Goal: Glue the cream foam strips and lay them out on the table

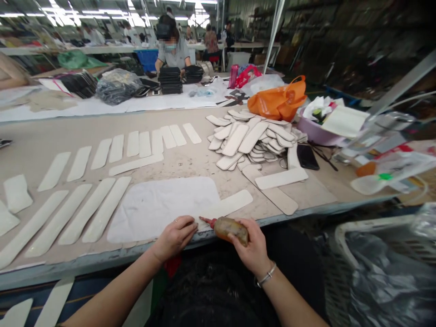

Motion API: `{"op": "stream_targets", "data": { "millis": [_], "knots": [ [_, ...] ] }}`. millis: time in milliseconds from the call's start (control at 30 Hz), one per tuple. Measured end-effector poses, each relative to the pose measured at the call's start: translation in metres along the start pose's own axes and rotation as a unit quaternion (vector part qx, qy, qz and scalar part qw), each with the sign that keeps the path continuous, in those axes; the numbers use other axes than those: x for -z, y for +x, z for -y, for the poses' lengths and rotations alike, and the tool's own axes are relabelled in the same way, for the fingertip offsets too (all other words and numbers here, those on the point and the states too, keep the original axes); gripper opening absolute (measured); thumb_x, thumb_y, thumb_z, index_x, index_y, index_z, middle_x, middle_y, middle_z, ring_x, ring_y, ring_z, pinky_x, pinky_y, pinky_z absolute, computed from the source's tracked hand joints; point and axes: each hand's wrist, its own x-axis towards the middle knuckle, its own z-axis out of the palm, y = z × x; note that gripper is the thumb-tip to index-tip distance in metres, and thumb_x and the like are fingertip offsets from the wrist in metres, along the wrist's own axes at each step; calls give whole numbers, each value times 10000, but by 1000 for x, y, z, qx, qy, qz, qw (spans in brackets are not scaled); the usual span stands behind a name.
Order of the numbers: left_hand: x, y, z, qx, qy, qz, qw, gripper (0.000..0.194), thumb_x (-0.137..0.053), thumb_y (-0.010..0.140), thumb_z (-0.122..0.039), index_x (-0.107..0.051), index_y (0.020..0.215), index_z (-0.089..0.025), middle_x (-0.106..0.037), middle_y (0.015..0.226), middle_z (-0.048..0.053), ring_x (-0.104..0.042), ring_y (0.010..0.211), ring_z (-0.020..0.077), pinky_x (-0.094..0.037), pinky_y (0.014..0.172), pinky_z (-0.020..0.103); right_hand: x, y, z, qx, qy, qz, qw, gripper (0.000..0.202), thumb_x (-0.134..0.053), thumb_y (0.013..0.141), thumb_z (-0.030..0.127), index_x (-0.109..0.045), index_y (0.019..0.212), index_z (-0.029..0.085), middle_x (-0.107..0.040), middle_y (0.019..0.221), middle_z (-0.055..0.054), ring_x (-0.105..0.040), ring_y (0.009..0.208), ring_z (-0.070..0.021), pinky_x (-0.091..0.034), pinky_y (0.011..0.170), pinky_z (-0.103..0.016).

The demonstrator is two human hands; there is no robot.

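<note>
My right hand (251, 243) is wrapped round a squeeze bottle (231, 230) of yellowish-brown stuff, perhaps glue, tipped with its red nozzle pointing left. The nozzle tip is at the near end of a white, round-ended strip (235, 202). At that same end, the fingers of my left hand (177, 234) are pressed together on the strip, partly hiding it. Under the strip lies a white cloth-like sheet (163, 204) with rounded corners, at the table's front edge.
Loose white strips (76, 213) lie in rows on the left of the table (190, 159). A heap of dark-edged pieces (252, 136), an orange bag (279, 100), a phone (307, 157) and a purple basin (316, 131) stand right. Across the table sits another person (173, 54).
</note>
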Motion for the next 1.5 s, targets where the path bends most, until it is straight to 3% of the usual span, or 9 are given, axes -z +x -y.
{"op": "stream_targets", "data": {
  "millis": [400, 600, 800, 1033, 1167, 1267, 1367, 1500],
  "knots": [
    [-1, -2, 4, -21, 2, 4, 1000, 209, -515, 851, -136, -614, 1032, -172, -614, 971, 67, -551, 974, 168, -487, 896, 315, -5, 5, 5, 8, -8, 31, 999, 298, -632, 786, 240, -511, 1058, 250, -594, 934, -61, -556, 859, -222, -470, 773, -383],
    [-3, -3, 7, -27, 18, 4, 999, 207, -510, 856, -153, -620, 1029, -184, -606, 985, 71, -549, 956, 176, -490, 884, 322, 18, 9, -11, -13, -83, -57, 995, 256, -606, 805, 262, -510, 1041, 233, -580, 927, -69, -558, 854, -223, -470, 778, -384],
    [-5, -3, 9, -50, 34, 3, 998, 221, -522, 849, -141, -615, 1048, -165, -605, 1010, 78, -545, 971, 173, -485, 901, 315, 46, 15, -33, -46, -192, -152, 968, 241, -584, 822, 309, -518, 1030, 207, -572, 929, -82, -544, 862, -224, -467, 777, -379],
    [-7, -3, 12, -68, 25, -5, 997, 247, -524, 845, -116, -599, 1077, -154, -618, 1010, 79, -549, 993, 182, -489, 903, 331, 57, 17, -43, -38, -250, -195, 948, 259, -593, 814, 325, -530, 1015, 174, -575, 906, -79, -550, 842, -217, -476, 773, -374],
    [-5, -2, 9, -56, 15, -10, 998, 221, -526, 845, -124, -608, 1046, -166, -621, 983, 76, -555, 966, 184, -501, 872, 340, 44, 12, -30, -35, -138, -165, 976, 277, -614, 799, 339, -523, 1017, 194, -589, 943, -72, -572, 858, -214, -490, 759, -369],
    [-3, -1, 6, -42, 7, -8, 999, 209, -533, 839, -123, -611, 1029, -163, -623, 965, 75, -558, 949, 181, -504, 858, 334, 26, 8, -16, -19, -57, -82, 995, 264, -618, 797, 336, -527, 1008, 206, -593, 936, -64, -582, 855, -210, -499, 752, -369],
    [-3, -1, 4, -36, 2, -8, 999, 202, -533, 839, -130, -613, 1020, -168, -622, 953, 74, -561, 939, 178, -502, 851, 335, 10, 5, -3, 4, -25, -12, 1000, 261, -628, 796, 308, -522, 1014, 212, -598, 930, -60, -576, 860, -205, -495, 764, -369],
    [-3, 0, 4, -32, -3, -7, 999, 200, -537, 833, -124, -616, 1012, -164, -621, 948, 76, -562, 940, 179, -497, 850, 334, 4, 6, 5, 3, -14, 28, 1000, 258, -627, 801, 287, -517, 1023, 214, -599, 917, -59, -566, 854, -202, -488, 762, -367]
  ]
}}
